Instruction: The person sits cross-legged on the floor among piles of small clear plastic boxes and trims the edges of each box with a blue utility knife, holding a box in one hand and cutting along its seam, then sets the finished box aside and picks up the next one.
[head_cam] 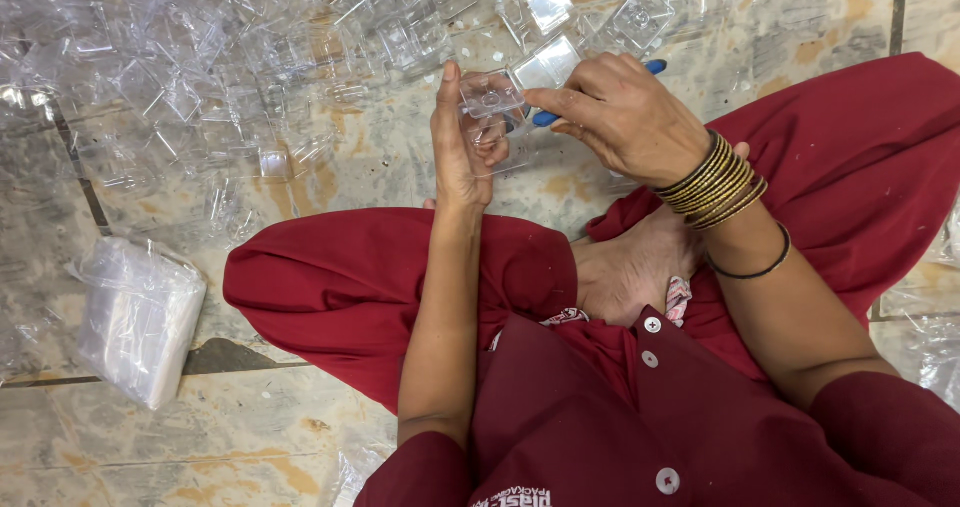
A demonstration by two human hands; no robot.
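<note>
My left hand (458, 152) holds a small clear plastic case (491, 97) upright, fingers along its left side. My right hand (620, 112) pinches the case's right edge with thumb and forefinger. A blue-handled tool (547, 117) lies in my right palm, its end showing past the knuckles. Both hands meet above my crossed legs in dark red cloth. Gold bangles (712, 182) and a black band circle my right wrist.
A wide heap of clear plastic cases (300, 47) covers the tiled floor ahead and to the left. A stack of clear plastic bags (135, 317) lies at the left by my knee. More clear plastic shows at the right edge (935, 352).
</note>
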